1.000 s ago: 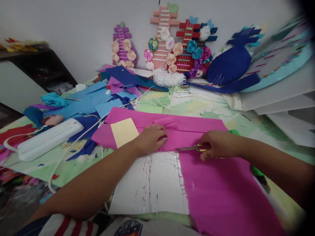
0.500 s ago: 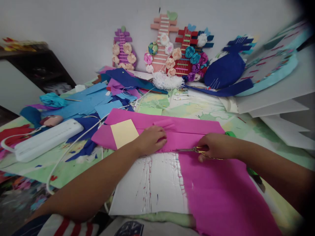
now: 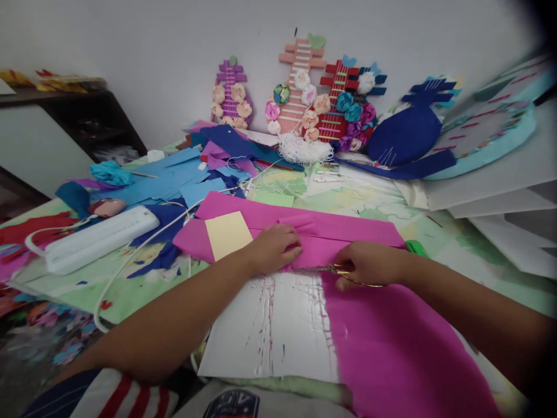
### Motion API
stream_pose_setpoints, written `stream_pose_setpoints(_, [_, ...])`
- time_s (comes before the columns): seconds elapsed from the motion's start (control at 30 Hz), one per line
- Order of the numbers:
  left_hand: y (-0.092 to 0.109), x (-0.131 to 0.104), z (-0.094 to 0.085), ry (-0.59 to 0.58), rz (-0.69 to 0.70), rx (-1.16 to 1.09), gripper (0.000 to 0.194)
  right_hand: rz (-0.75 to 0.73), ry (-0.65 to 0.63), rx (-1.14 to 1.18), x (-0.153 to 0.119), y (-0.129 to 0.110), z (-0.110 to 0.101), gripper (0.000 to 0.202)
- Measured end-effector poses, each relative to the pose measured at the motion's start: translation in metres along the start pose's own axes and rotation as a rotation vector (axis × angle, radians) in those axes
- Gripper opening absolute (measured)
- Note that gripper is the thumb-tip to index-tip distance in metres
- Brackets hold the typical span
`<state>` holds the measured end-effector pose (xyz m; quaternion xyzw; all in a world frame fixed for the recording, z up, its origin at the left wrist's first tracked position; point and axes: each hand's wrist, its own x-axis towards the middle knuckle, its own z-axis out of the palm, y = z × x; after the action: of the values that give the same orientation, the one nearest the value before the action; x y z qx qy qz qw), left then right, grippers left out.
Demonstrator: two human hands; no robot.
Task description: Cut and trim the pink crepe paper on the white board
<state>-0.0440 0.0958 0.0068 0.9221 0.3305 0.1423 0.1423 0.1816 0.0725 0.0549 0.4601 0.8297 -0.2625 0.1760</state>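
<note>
In my right hand [image 3: 363,264] is a pair of scissors [image 3: 337,269] with gold-coloured handles. The blades point left and lie along the lower edge of a folded magenta sheet [image 3: 361,227], which may be felt or crepe paper. My left hand [image 3: 278,247] is closed on that sheet just left of the blade tips, fingers curled over it. A small loose magenta piece [image 3: 298,223] sits beside its knuckles. A pale yellow square [image 3: 229,234] lies on the sheet's left part. Below the hands is a white board [image 3: 270,337] streaked with glue, overlapped on the right by more magenta material [image 3: 400,348].
A white power strip [image 3: 102,237] and its cable lie left, near blue scraps [image 3: 169,171]. Decorated guitar-shaped crafts [image 3: 300,93] lean against the wall. White string [image 3: 304,150] is heaped before them. White boards [image 3: 491,191] stand at right. A green object [image 3: 416,248] lies past my right hand.
The scissors and my right hand have shifted left along the sheet's edge, closer to my left hand. My left hand keeps its place on the sheet. The whole view has shifted slightly.
</note>
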Motion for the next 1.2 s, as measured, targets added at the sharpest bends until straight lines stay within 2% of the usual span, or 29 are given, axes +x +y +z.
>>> stream_pose_setpoints(0.2, [-0.001, 0.0, -0.001, 0.012, -0.004, -0.017, 0.022, -0.055, 0.031, -0.014, 0.006, -0.005, -0.001, 0.036])
stream_pose_setpoints(0.47, [-0.002, 0.001, 0.0, 0.021, -0.006, -0.057, 0.021, 0.045, 0.071, -0.117, 0.012, -0.007, 0.004, 0.027])
stream_pose_setpoints(0.6, [-0.004, 0.001, 0.0, 0.027, -0.022, -0.086, 0.022, 0.025, 0.087, -0.164, 0.011, -0.008, 0.003, 0.024])
stream_pose_setpoints(1.2, [-0.005, 0.002, 0.0, 0.044, -0.035, -0.129, 0.02, -0.066, 0.071, -0.162, 0.011, -0.02, -0.001, 0.038])
